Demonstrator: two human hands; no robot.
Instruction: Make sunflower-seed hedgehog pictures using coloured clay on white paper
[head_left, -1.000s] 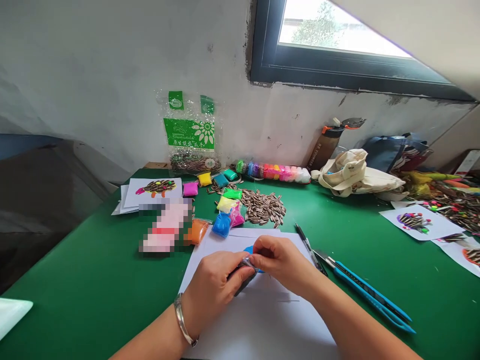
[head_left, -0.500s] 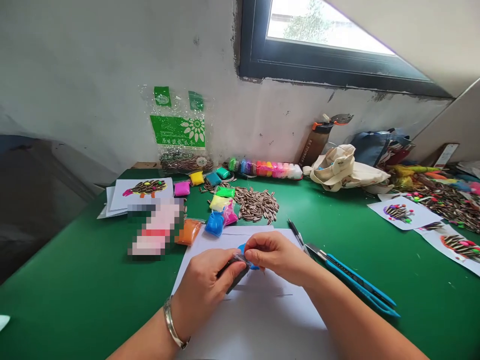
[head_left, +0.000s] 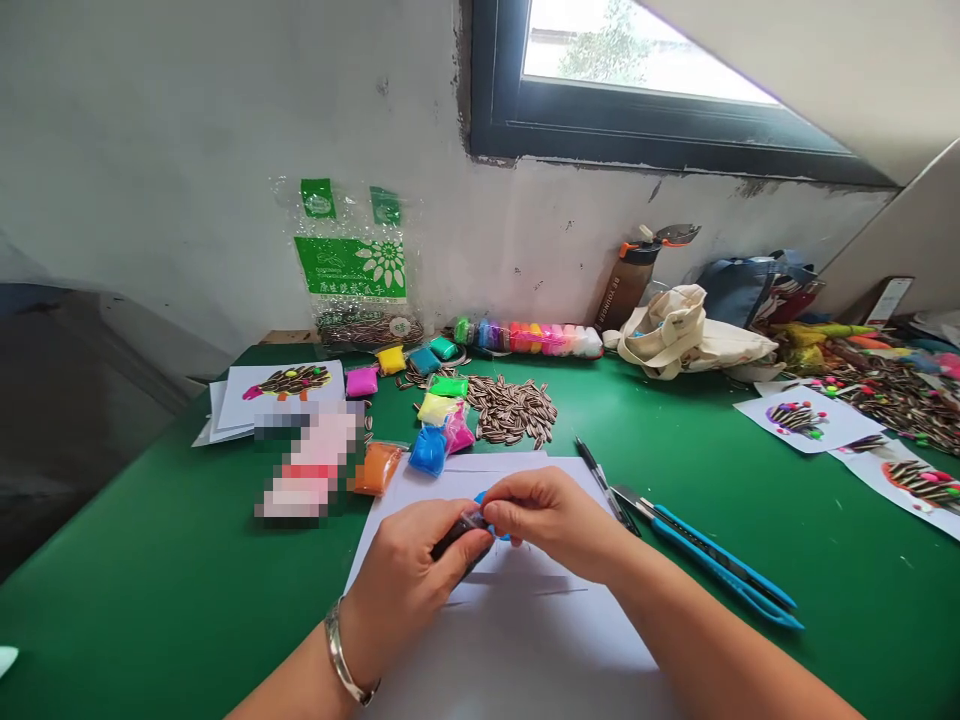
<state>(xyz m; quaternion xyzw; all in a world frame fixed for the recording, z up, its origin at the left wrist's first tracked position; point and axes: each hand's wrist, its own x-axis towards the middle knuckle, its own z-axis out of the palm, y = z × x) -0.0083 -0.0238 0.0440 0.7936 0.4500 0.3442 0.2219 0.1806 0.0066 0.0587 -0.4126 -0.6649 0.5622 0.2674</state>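
Note:
My left hand (head_left: 416,560), with a silver bracelet at the wrist, is closed round a small packet of black clay (head_left: 463,540) above the white paper (head_left: 480,640). The thumb and fingers of my right hand (head_left: 544,510) pinch the packet's clear end. Some blue clay (head_left: 501,534) shows on the paper behind my fingers, mostly covered by them. Packets of orange clay (head_left: 377,468) and blue clay (head_left: 428,450) lie at the paper's upper left edge.
Sunflower seeds (head_left: 514,408) are heaped behind the paper. To the right lie a black pen (head_left: 600,475) and blue tweezers (head_left: 720,565). A bottle (head_left: 628,283) and a cloth bag (head_left: 682,335) stand by the wall. Seed pictures (head_left: 281,390) lie at left.
My fingertips have shifted slightly at the packet's end, and both hands stay together over the paper. The camera view has moved a little.

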